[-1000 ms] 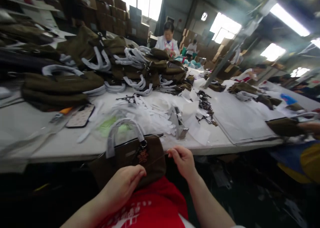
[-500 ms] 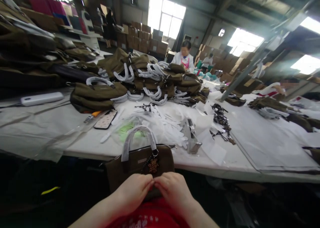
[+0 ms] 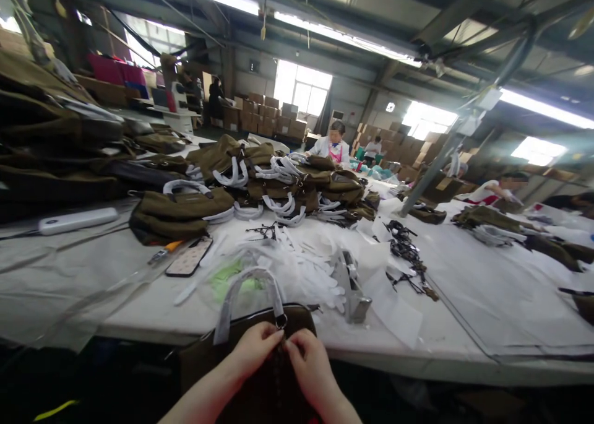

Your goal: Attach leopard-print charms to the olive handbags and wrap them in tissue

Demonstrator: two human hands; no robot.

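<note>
An olive-brown handbag (image 3: 299,316) stands upright against the table's front edge, its handle (image 3: 253,275) wrapped in pale protective covering. At the base of the handle is a metal ring (image 3: 281,321). Just below it, my left hand (image 3: 254,348) pinches the dark strap of the bag charm. Close beside it, my right hand (image 3: 307,357) is closed with thumb and forefinger at the same strap. The charm itself is mostly hidden by my fingers and shadow.
On the white table (image 3: 139,309) lie a phone (image 3: 189,257), an orange-handled cutter (image 3: 164,252), a tape dispenser (image 3: 352,288) and a heap of dark charms (image 3: 408,250). Piled handbags (image 3: 297,189) stretch behind. A co-worker (image 3: 331,145) sits across the table.
Both hands have moved up the bag, from below the charm to just under the ring, and now cover the charm. The head view has tilted upward, showing more ceiling.
</note>
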